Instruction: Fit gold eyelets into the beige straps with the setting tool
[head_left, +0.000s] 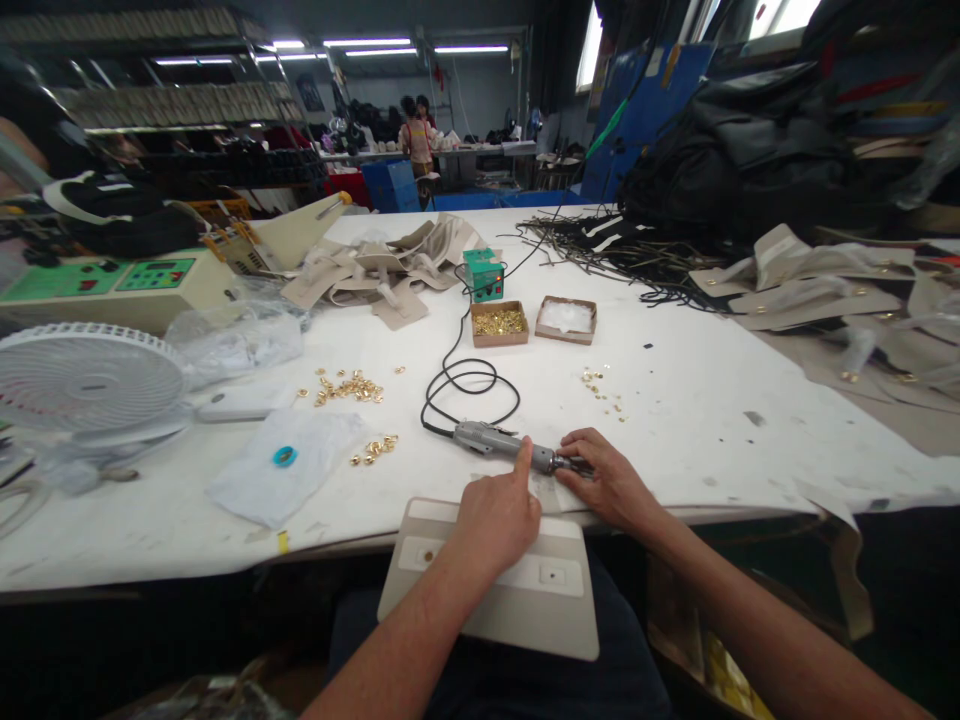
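Observation:
A grey electric screwdriver (489,441) lies at the table's front edge, its black cord coiled behind it. My right hand (609,480) closes its fingers round the metal tip end. My left hand (499,520) rests its stretched index finger on the screwdriver's body; the other fingers are curled under, and whether they hold anything is hidden. Below, on my lap, is a beige panel (525,625) with a lighter strip that carries two small fittings, partly covered by my left forearm. Gold hardware pieces (351,388) lie in a pile to the left, with a smaller group (375,450) nearer.
Behind the screwdriver stand a box of small gold parts (500,323), a box with white plastic (567,317) and a green power unit (484,276). A white fan (90,380) is at left. Beige pieces (817,280) and black straps (600,255) lie right. People work far back.

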